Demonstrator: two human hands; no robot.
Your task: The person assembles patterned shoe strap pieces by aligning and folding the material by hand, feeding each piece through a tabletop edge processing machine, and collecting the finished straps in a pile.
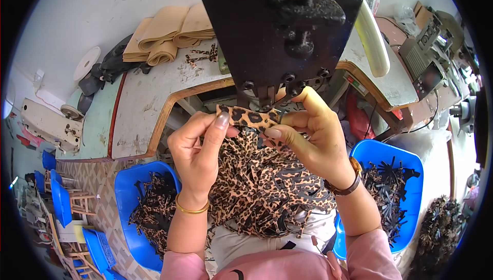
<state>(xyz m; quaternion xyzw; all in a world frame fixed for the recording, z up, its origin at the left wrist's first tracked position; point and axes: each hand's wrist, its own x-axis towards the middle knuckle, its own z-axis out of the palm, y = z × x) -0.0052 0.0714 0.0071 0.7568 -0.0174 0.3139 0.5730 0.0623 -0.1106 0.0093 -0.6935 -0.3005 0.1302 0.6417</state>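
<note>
A short leopard-print strip [249,117] is stretched between my two hands, just below the head of a black machine [246,33]. Its left end is pinched between the thumb and fingers of my left hand [197,146]. My right hand [316,133] grips the right end, thumb in front, with its upper fingers close to the machine's metal foot [266,96]. Whether those fingers touch the foot I cannot tell. Beneath both hands, a heap of leopard-print strips [267,187] with black undersides covers my lap.
Blue bins of strips flank me, one at left [123,218] and one at right [417,187]. Stacked tan sheets [164,28] and small leopard scraps [200,56] lie on the worktable [146,95]. A dark pile of pieces [439,234] stands at far right.
</note>
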